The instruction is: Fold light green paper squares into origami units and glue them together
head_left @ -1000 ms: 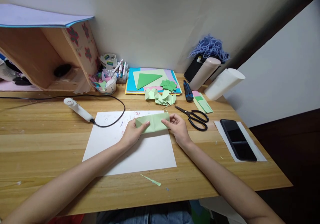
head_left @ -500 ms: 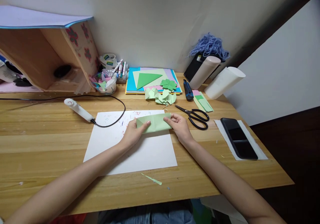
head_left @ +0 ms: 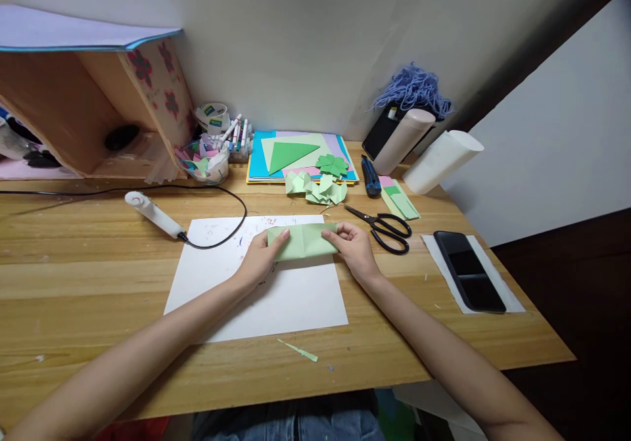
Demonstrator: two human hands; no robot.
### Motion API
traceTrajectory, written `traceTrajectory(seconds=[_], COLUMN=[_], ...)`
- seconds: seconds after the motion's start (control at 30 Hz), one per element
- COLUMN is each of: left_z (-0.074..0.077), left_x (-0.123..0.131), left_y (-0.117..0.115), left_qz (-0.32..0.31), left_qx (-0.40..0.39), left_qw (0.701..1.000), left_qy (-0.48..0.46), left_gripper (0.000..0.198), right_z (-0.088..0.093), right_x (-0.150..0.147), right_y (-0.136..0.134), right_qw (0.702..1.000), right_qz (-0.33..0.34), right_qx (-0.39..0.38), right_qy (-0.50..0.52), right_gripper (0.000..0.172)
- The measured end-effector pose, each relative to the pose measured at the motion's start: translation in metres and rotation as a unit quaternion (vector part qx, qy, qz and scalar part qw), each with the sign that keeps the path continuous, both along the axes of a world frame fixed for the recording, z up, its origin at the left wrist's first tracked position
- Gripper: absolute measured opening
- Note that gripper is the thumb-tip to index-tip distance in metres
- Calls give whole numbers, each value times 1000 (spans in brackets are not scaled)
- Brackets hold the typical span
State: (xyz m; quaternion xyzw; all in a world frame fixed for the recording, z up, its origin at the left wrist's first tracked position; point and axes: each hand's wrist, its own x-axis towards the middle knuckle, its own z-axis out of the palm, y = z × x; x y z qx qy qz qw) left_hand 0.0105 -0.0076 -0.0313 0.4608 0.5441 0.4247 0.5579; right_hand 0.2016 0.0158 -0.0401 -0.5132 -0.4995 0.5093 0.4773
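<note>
Between my two hands is a light green folded paper (head_left: 303, 242), long and narrow with a crease down its middle. My left hand (head_left: 259, 255) pinches its left end, thumb on top. At the other end my right hand (head_left: 352, 247) grips it the same way; the fingers behind the paper are partly hidden. Below it lies a white sheet (head_left: 290, 303) with small coloured marks near its top edge. Black-handled scissors (head_left: 382, 226) rest just right of my right hand. Beyond the hands are folded pale green paper pieces (head_left: 318, 189).
A stack of coloured paper (head_left: 256, 165) with a green paper clover (head_left: 332, 165) stands at the back. To the left lies a white corded tool (head_left: 154, 215); a phone (head_left: 468, 270) is on the right. A utility knife (head_left: 371, 177) and a thin green scrap (head_left: 300, 350) also lie on the table.
My left hand has shifted slightly left along the folded paper, its thumb nearer the end. My right hand keeps its hold.
</note>
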Motion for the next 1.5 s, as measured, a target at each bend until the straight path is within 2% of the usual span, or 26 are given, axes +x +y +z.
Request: traceTrajectory(seconds=[0.27,0.5,0.83,1.0,1.33,1.5], left_z=[2,7,2,-1,-1,0], left_x=[0,1,0,-1,-4,-5], left_y=[1,0,2,4,7,7], left_qz=[-15,-30,-36,-49,-60,-61], left_qx=[25,12,31,27,35,15], left_qw=[1000,999,998,997,995,996], left_qy=[6,17,33,43,68,65], left_gripper=[39,35,33,33,31,33], right_z=[-1,-4,-2,-2,0,-1], right_x=[0,1,0,2,4,4], right_y=[0,1,0,-1,-2,-2], right_qw=[1000,999,999,998,996,996], right_qz=[-5,-12,-11,-3,12,18], right_qx=[7,4,10,3,6,7], right_qy=[-24,-29,-47,-66,-88,-82], right_gripper=[38,37,38,33,32,32])
